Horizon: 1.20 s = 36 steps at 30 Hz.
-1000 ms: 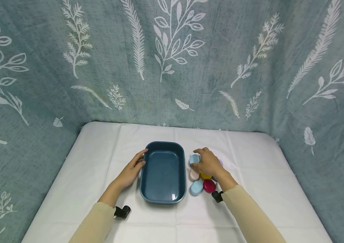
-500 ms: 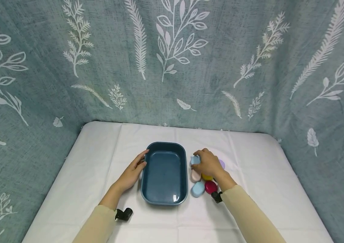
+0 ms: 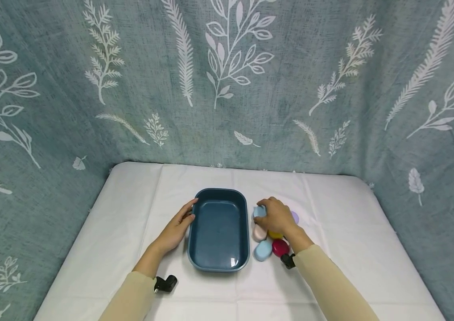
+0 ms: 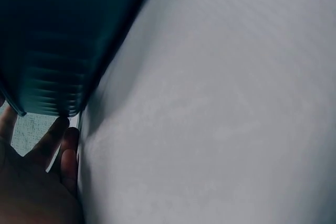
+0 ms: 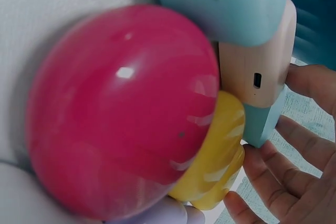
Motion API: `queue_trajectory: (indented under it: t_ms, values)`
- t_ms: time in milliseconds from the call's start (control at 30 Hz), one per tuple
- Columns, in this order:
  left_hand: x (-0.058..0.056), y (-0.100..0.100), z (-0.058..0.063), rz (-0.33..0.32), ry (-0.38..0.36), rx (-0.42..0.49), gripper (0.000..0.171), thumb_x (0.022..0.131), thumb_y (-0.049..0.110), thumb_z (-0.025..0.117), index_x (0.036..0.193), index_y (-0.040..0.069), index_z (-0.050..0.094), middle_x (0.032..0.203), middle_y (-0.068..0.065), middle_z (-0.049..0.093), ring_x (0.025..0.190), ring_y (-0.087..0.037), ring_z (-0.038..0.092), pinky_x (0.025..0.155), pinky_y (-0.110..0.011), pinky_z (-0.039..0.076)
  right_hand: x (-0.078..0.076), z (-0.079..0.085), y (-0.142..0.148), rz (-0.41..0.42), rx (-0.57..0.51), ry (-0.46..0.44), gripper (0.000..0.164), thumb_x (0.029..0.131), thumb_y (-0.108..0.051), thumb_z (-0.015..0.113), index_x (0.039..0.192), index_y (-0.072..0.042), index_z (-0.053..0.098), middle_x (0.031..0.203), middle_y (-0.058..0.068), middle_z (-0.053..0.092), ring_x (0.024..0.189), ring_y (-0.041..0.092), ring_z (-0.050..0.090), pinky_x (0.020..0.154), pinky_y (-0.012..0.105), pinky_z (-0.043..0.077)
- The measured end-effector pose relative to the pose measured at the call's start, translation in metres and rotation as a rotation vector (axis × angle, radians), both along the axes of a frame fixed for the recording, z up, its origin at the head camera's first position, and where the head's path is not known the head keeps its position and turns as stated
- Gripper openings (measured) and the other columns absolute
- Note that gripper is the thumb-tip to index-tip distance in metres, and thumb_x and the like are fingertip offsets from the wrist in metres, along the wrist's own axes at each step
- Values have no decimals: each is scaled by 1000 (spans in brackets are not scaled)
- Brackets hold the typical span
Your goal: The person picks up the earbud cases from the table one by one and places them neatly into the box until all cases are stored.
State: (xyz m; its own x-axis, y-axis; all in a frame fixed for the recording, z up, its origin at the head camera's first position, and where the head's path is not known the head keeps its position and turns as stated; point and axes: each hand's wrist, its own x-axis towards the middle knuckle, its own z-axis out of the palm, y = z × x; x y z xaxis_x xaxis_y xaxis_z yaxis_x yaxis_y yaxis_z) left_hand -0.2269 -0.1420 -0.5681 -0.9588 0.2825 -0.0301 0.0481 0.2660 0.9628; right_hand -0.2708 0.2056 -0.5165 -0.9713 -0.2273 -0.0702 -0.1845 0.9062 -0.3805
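A dark blue rectangular tray (image 3: 219, 232) stands on the white cloth in the head view. My left hand (image 3: 172, 229) rests at its left rim, fingers fairly straight against the wall. To the tray's right, my right hand (image 3: 278, 218) pinches a light blue rounded case (image 3: 259, 212) between thumb and fingers, at the far end of a cluster. Next to it lies a beige case (image 5: 257, 72) with a small port slot. The cluster also has a yellow twisted piece (image 5: 215, 156), a glossy crimson rounded piece (image 5: 121, 114) and a second light blue case (image 3: 262, 250).
A lilac piece (image 3: 295, 217) lies on the far side of the right hand, partly covered by it. Black wrist camera mounts (image 3: 166, 284) sit at both cuffs. White cloth (image 3: 195, 303) covers the table, and a patterned green curtain (image 3: 227, 133) hangs behind it.
The fingers of my right hand have closed in on the far light blue case. My left hand keeps its place at the tray; the whole view has shifted slightly.
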Motion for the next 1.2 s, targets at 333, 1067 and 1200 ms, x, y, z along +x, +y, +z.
queue_trajectory:
  t_ms: [333,1067,1200]
  values:
    - [1,-2,2,21,-8,-12,50,113,31,44,159,44,33,164,-14,38,152,-35,38,126,-58,27,2,5,-1,-22,-91,-25,55,88,-32,82,134,-7,68,125,19,66,107,34,65,95,51,55]
    - [-1,-2,-2,24,-5,-26,49,113,32,45,159,45,34,166,-13,35,154,-34,36,125,-58,28,24,32,0,-14,-253,25,53,91,-35,80,138,-14,67,137,12,64,115,32,67,90,47,58]
    - [-2,-2,-2,30,-10,-21,49,113,32,45,157,49,35,166,-11,36,154,-33,36,126,-58,27,31,36,-5,0,-267,44,54,91,-37,80,139,-17,66,139,10,64,117,32,67,90,48,57]
